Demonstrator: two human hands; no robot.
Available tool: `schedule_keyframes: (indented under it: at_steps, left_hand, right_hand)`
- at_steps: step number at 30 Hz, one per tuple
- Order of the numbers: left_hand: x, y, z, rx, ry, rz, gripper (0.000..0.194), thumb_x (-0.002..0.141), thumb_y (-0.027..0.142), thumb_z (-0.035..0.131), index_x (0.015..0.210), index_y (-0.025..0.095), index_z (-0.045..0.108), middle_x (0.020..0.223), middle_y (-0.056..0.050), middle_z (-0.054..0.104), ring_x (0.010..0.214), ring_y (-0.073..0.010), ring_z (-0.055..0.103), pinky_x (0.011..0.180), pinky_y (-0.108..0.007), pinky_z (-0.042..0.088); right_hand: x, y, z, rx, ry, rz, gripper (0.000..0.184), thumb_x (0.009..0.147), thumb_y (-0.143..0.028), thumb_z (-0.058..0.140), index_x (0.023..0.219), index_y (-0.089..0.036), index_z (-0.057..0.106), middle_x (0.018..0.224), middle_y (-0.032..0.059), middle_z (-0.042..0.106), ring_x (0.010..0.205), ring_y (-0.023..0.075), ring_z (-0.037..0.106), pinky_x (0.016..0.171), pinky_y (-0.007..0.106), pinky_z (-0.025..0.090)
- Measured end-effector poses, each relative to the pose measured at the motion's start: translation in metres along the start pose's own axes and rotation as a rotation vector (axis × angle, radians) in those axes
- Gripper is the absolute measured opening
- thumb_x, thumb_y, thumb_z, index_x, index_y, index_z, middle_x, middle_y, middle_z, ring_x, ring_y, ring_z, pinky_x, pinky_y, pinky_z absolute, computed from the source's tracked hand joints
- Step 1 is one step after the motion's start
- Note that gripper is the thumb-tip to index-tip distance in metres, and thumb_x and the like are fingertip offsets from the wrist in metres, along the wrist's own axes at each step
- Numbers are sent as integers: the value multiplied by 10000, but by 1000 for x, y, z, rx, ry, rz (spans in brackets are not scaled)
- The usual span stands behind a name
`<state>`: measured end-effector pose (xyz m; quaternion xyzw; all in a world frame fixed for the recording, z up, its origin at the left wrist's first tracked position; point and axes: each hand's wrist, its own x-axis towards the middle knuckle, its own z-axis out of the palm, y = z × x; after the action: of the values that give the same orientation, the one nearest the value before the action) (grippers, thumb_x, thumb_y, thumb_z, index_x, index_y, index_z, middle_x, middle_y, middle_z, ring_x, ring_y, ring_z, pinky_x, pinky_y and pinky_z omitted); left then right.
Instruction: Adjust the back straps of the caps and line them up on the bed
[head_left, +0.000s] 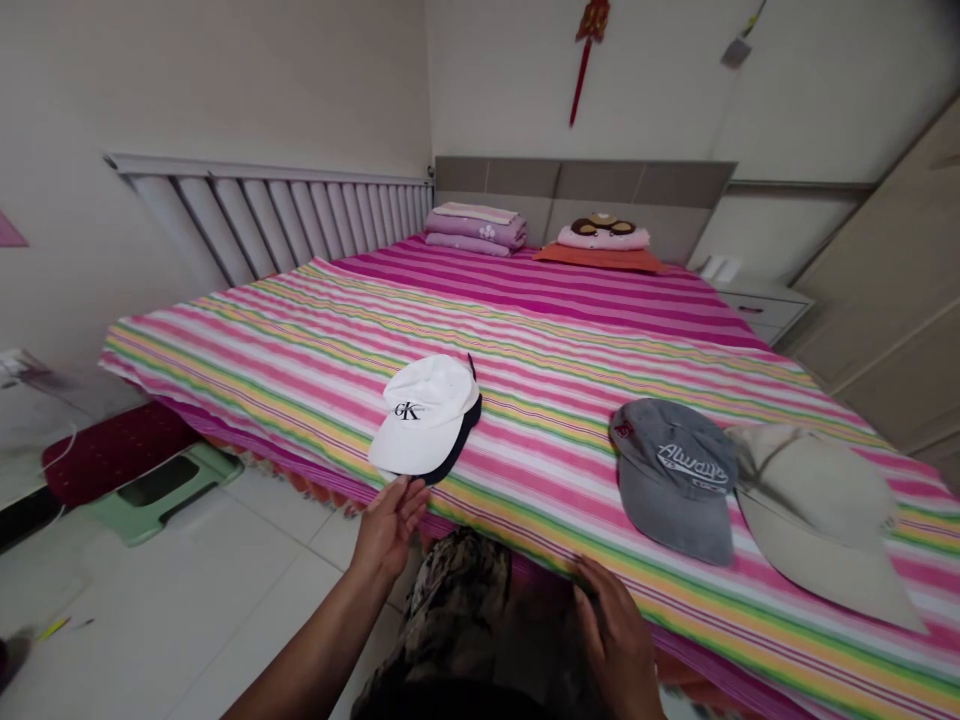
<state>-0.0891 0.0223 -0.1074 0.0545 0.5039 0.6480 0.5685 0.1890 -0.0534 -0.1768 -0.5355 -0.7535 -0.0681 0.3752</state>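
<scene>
A white cap [428,405] with dark lettering lies on the striped bedspread, over a dark cap [466,432] that shows along its right and front edges. My left hand [390,525] is at the front of their brims, palm turned up, fingertips at the brim edge and fingers loosely apart. On the bed's edge rests my right hand [611,625], its fingers stretched out and holding nothing. Further right lies a grey cap [671,480] with white script lettering. Against its right side is a beige cap [821,510], its brim toward me.
Under my hands runs the near edge of the bed [517,345]. Folded purple bedding [476,232] and a pink pillow [604,235] lie by the headboard [585,185]. A green stool [169,495] stands on the tiled floor at left. A white nightstand [765,305] is beyond the bed's right side.
</scene>
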Motion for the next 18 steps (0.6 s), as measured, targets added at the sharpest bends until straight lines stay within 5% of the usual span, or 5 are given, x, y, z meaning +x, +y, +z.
schedule_keyframes:
  at_steps: [12, 18]
  left_hand:
    - [13, 42, 42, -166, -147, 143, 103, 689, 48, 539, 647, 140, 519, 537, 14, 611, 550, -114, 633, 542, -193, 501]
    - [-14, 11, 42, -48, -413, 227, 239, 520, 107, 708, 740, 135, 619, 660, -16, 674, 601, -130, 630, 613, -221, 524]
  right_hand:
    - [-1, -9, 0, 127, 0, 85, 252, 842, -255, 468, 1052, -159, 569, 998, 130, 656, 923, 246, 625, 738, 395, 537]
    - [18, -18, -1, 571, -122, 454, 264, 807, -370, 514, 964, -188, 624, 968, 124, 671, 916, 269, 621, 795, 429, 494]
